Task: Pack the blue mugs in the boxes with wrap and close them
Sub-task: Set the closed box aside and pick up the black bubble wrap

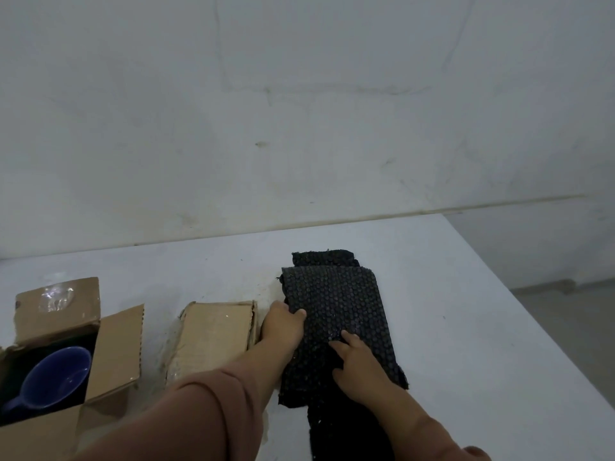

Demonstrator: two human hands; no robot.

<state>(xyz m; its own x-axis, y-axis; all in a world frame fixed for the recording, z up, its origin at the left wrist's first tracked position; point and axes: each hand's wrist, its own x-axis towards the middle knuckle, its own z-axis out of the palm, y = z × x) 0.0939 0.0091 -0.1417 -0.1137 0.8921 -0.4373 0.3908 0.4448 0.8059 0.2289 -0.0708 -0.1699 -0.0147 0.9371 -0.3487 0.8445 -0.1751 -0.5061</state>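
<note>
Left hand (283,327) grip pinches the left edge of the black wrap (336,314), frame center on the table (466,327); right hand (357,364) lies flat on it, holding nothing. Mug (56,377) sits in the open box (113,347) lower left; closed box (213,337) is just left of the wrap.

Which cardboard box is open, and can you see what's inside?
The box at the far left is open, flaps up, with a blue mug inside. The other box, beside the left hand, is closed.

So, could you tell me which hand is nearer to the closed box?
Left. The left hand sits right beside the closed box, gripping the wrap's edge; the right hand lies farther off.
</note>
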